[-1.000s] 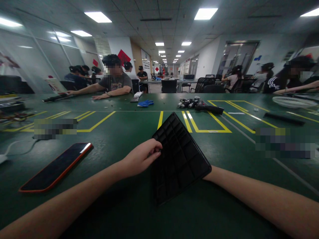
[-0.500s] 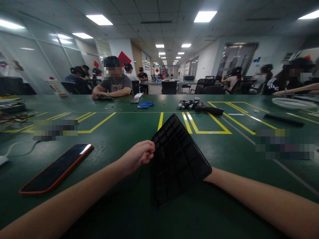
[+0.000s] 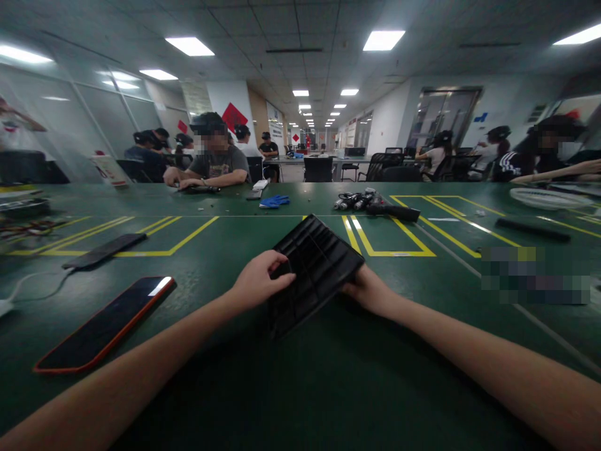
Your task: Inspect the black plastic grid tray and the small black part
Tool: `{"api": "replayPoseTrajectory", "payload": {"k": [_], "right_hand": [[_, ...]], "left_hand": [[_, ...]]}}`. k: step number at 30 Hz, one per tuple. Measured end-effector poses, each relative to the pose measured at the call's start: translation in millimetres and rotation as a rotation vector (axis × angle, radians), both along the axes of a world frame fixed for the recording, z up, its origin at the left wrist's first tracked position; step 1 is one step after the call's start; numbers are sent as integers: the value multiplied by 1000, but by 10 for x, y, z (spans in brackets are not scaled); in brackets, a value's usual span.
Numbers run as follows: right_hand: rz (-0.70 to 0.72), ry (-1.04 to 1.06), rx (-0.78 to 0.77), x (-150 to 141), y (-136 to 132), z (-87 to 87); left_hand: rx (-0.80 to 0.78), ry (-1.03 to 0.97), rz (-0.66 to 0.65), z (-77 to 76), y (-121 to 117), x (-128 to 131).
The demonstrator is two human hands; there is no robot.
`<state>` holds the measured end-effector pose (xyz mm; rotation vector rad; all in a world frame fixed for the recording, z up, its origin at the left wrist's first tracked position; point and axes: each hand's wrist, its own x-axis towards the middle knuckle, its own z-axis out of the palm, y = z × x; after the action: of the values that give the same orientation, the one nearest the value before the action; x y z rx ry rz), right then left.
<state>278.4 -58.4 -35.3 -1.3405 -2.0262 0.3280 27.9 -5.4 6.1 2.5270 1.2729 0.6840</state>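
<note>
A black tray (image 3: 313,266) divided into a grid of shallow compartments is held tilted above the green table, in the middle of the head view. My right hand (image 3: 370,289) grips its right edge, with the fingers partly hidden behind it. At the opposite edge is my left hand (image 3: 265,275), its thumb over the compartment side and its fingers curled at the rim. The fingertips of that hand are partly hidden against the dark plastic.
An orange-edged phone (image 3: 106,326) lies to the left, with a dark phone on a cable (image 3: 106,249) beyond it. Farther off are blue gloves (image 3: 275,201), a bundle of black cables (image 3: 359,199) and a dark bar (image 3: 533,229). Another person (image 3: 213,156) sits across the table.
The tray has tipped and drawn away from me, appearing smaller. My right hand has come into view at its edge. My left hand has uncurled from a fist, with the thumb now over the tray.
</note>
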Motion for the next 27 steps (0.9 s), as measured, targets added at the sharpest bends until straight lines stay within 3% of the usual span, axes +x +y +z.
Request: {"api": "replayPoseTrajectory", "payload": {"k": [3, 7, 10, 14, 17, 20, 25, 27], "right_hand": [[-281, -30, -8, 381, 224, 84], [-556, -172, 31, 909, 444, 41], [-615, -251, -14, 1145, 484, -45], [-614, -300, -45, 1212, 480, -97], [-667, -366, 9, 1089, 468, -57], [-634, -438, 114, 812, 412, 12], [-251, -439, 90, 247, 185, 67], [-110, -451, 13, 100, 94, 61]], "left_hand": [[71, 152, 246, 115, 391, -280], [9, 358, 499, 195, 821, -668], [-9, 463, 567, 187, 1007, -831], [-57, 492, 566, 182, 1097, -883], [44, 375, 518, 200, 1018, -766], [184, 248, 393, 163, 776, -436], [212, 168, -142, -117, 319, 261], [162, 189, -230, -245, 276, 417]]}}
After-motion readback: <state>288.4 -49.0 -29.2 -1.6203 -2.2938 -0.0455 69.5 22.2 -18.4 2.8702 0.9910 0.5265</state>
